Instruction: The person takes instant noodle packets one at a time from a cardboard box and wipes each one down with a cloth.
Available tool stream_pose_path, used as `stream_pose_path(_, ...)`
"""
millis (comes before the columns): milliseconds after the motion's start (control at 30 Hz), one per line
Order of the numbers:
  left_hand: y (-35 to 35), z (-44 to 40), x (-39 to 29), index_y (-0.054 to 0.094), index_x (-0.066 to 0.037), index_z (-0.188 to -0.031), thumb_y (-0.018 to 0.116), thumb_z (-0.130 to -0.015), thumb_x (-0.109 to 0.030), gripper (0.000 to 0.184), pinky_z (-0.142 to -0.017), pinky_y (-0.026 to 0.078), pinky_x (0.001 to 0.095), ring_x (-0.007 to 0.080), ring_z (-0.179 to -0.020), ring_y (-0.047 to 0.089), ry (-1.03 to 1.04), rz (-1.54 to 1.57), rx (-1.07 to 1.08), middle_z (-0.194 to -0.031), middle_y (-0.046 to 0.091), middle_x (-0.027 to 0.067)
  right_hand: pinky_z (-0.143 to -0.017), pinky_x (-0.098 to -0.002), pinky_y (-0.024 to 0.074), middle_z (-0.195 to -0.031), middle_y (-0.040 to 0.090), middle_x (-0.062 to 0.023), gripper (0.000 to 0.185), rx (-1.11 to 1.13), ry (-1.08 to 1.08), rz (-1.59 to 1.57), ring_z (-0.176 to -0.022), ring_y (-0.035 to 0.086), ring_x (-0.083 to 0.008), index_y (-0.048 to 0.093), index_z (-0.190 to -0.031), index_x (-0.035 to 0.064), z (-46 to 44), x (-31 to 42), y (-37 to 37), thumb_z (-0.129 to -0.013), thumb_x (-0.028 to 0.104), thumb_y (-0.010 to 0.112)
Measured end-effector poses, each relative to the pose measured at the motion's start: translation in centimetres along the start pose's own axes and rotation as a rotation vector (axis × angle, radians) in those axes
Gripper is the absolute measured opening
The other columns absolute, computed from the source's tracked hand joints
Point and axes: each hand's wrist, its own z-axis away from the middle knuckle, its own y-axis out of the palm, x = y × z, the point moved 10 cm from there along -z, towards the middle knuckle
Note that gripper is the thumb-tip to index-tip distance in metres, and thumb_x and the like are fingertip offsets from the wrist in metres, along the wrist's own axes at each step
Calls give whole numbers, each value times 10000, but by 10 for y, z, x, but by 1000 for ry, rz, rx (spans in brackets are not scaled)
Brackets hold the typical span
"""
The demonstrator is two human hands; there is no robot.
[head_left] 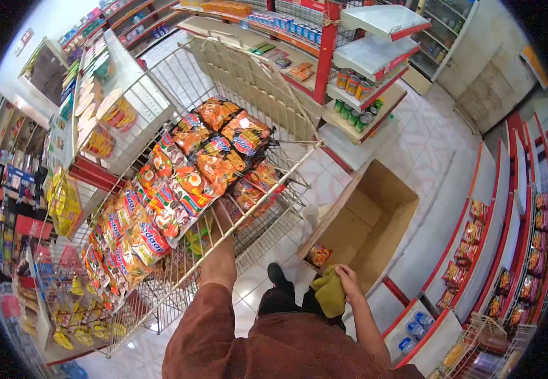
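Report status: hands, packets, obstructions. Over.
Left hand among noodle packets in wire cart, fingers hidden. Right hand gripping green cloth. Cardboard box close by feet.

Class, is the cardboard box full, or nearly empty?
Nearly empty: the cardboard box shows mostly bare brown inside, with just one noodle packet visible, near one corner.

passage: above packets [192,189] | obstacles: wire rim [280,184], carton wall [343,205], shelves [488,180]

Orange-toned cans [353,84] and green cans [355,117] are placed on separate tiers of a red-edged display unit [375,57]. Blue-tinted bottles [416,329] are grouped on a low shelf [445,331]. Yellow packets [65,201] are seen at left. The floor [420,123] is laid with pale tiles.
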Motion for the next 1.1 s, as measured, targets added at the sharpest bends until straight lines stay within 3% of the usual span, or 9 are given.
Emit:
stream_pose_path(433, 47, -93, 9, 590, -72, -1205, 477, -935, -261, 349, -876, 436, 418, 272, -1106, 561, -66, 25, -38, -1223, 586, 130, -763, -265, 457, -955, 610, -23, 267, -166, -120, 266, -858, 555, -121, 619, -1060, 25, -62, -64, -73, -914, 248, 604)
stream_pose_path(667, 109, -143, 69, 574, -54, -1210, 491, -928, -302, 384, -833, 455, 436, 286, -1079, 570, -150, -5, -70, -1228, 579, 144, -781, -264, 454, -984, 617, -40, 283, -64, -13, 13, -891, 559, -131, 614, -1070, 14, -40, -35, -56, -915, 250, 597)
stream_pose_path(833, 126, -198, 101, 563, -41, -1213, 501, -924, -331, 414, -801, 468, 449, 297, -1061, 577, -172, -15, -123, -1232, 574, 154, -802, -279, 455, -1000, 622, -50, 300, -125, -67, 146, -910, 561, -139, 617, -1087, 19, -62, -41, -71, -915, 263, 593)
stream_pose_path(967, 126, -231, 142, 555, -31, -1215, 509, -920, -355, 441, -776, 479, 459, 305, -1046, 583, -188, -64, -151, -1235, 570, 162, -814, -291, 454, -1006, 626, -55, 313, -149, 93, 100, -914, 560, -142, 624, -1094, 27, -51, -37, -67, -909, 278, 597)
stream_pose_path(1100, 114, -265, 170, 546, -21, -1218, 517, -916, -379, 469, -751, 490, 469, 313, -1031, 589, -192, -102, -190, -1237, 566, 170, -878, -319, 447, -1083, 612, -74, 427, -94, 1, 57, -1028, 572, -210, 583, -1174, 46, -67, -38, -106, -887, 358, 634)
